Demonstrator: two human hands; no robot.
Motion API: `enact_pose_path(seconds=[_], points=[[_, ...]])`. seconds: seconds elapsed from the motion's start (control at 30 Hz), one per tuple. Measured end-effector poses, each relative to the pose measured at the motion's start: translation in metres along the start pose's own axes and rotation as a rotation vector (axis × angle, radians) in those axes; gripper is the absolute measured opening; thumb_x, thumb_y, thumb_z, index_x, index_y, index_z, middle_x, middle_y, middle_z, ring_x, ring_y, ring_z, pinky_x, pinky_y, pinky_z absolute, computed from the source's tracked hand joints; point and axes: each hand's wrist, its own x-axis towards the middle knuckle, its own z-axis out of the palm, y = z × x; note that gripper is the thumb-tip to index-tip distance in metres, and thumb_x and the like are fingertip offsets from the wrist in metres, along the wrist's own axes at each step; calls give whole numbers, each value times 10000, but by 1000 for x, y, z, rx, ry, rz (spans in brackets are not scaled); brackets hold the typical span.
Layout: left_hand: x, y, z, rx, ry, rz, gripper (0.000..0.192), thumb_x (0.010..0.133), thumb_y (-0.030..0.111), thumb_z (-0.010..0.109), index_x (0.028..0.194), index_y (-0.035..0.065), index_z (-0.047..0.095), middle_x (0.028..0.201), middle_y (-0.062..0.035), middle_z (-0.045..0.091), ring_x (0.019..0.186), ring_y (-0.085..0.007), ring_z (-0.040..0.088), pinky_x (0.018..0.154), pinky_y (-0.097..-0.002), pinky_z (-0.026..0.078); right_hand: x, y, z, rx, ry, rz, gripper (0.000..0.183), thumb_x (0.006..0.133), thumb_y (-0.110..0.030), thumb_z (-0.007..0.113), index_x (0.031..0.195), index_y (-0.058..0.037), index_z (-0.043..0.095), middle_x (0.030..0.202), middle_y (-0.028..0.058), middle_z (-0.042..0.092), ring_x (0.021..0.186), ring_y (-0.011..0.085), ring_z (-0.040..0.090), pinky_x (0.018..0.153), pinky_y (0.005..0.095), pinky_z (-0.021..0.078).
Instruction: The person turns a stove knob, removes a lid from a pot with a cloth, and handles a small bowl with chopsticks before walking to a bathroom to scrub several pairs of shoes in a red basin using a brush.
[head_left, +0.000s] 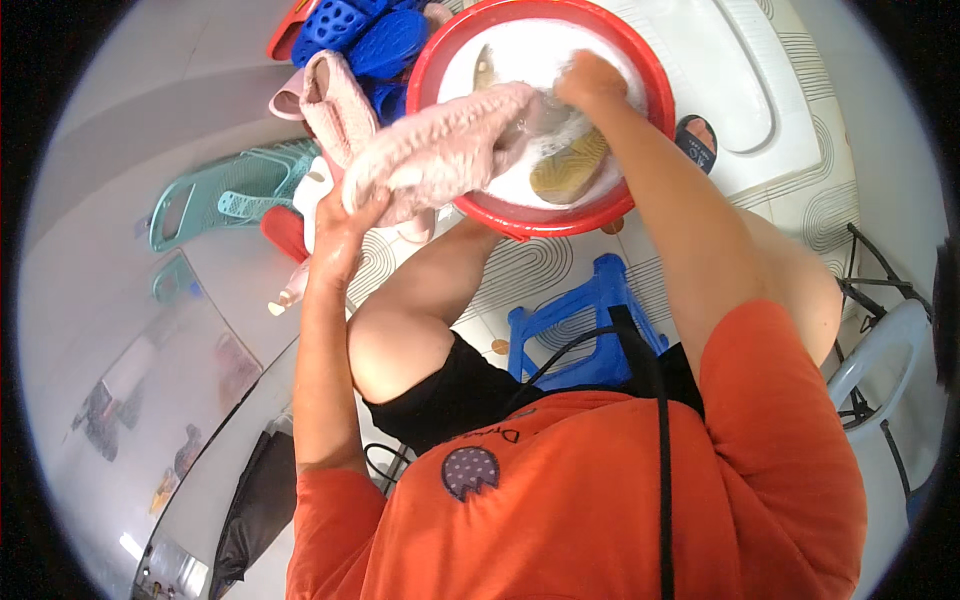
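My left hand (341, 229) grips the heel end of a wet pink fluffy slipper (431, 154), which slants over the left rim of a red plastic basin (656, 90). White suds (525, 49) fill the basin. At its far right side my right hand (592, 79) is curled at the suds, close to the slipper's toe end; whether it holds anything is hidden. Below that hand a slipper with a yellowish sole (570, 169) lies partly sunk in the foam. Part of another shoe (484, 67) shows near the basin's left wall.
Left of the basin are blue clogs (390, 45), another pink fluffy slipper (337, 105), a teal plastic rack (202, 199) and a bottle (292, 289). A white squat toilet (787, 127) lies to the right. A blue plastic stool (570, 364) is beneath me; a black cord (664, 480) crosses my shirt.
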Motion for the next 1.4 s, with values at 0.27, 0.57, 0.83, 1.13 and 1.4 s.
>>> enact_pose_path(seconds=[0.27, 0.57, 0.83, 1.13, 1.4], points=[[-3, 18, 4, -237, -52, -202, 429, 801, 22, 589, 1224, -14, 523, 1091, -110, 630, 961, -214, 634, 838, -355, 536, -130, -102, -29, 786, 179, -224, 540, 696, -386, 787, 1027, 1, 605, 863, 117, 670, 777, 210, 647, 710, 355, 514], [-12, 4, 7, -354, 38, -319, 440, 809, -54, 514, 1247, -37, 476, 1116, -157, 615, 957, -269, 648, 799, -379, 584, -134, -97, 26, 335, 240, -454, 619, 730, -470, 704, 1146, -40, 547, 1076, 205, 617, 989, 380, 595, 850, 452, 472], [-31, -3, -16, -525, 66, -344, 490, 775, -90, 483, 1263, -72, 439, 1184, -195, 578, 1023, -318, 625, 794, -407, 588, -91, -82, -11, 422, 220, -92, 629, 702, -467, 712, 1099, -2, 566, 1000, 238, 636, 973, 365, 617, 856, 449, 474], [-22, 0, -9, -595, 17, -384, 502, 769, -117, 485, 1265, -95, 410, 1197, -221, 563, 1042, -360, 610, 824, -462, 577, -92, -62, 29, 210, 114, -228, 654, 726, -510, 698, 1093, 10, 549, 1002, 237, 649, 962, 368, 632, 850, 439, 471], [-21, -8, -17, -542, 64, -400, 507, 775, -100, 487, 1276, -86, 413, 1183, -217, 581, 1031, -351, 621, 825, -442, 580, -127, -98, 0, 284, 66, -369, 680, 727, -520, 687, 1082, 41, 541, 988, 243, 651, 903, 405, 626, 803, 461, 483]])
